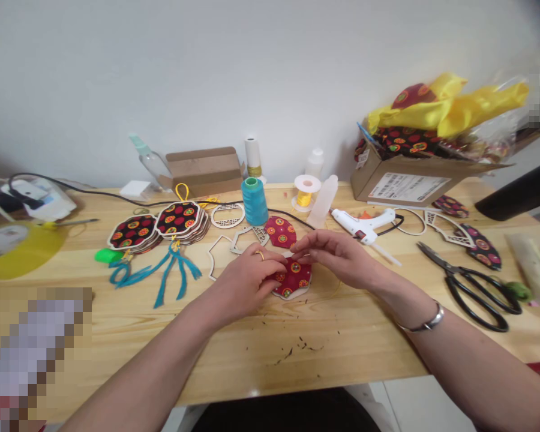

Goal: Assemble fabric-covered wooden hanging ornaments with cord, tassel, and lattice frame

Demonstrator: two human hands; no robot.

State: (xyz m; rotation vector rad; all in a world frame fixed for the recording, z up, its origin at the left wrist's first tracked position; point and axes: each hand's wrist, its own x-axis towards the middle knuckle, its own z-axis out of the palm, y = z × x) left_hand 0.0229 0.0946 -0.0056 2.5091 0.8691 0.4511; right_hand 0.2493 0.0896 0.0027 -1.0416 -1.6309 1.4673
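A red patterned fabric piece with a pale scalloped edge [293, 278] lies on the wooden table between my hands. My left hand [252, 277] rests on its left side, fingers bent and pressed on it. From the right, my right hand [335, 255] reaches over its top edge, fingers close together and touching the edge. Just behind is another red patterned fabric piece [280, 231]. Pale openwork frames [247, 240] lie behind my left hand. What the fingertips pinch, if anything, is too small to make out.
Behind stand a teal thread cone [254, 204], a yellow thread spool [304, 198] and bottles. A white glue gun [363, 225] and black scissors [468, 285] lie right, below a carton [400, 180]. Stacked patterned ornaments [179, 221] with teal tassels lie left. A black cable [162, 203] crosses behind.
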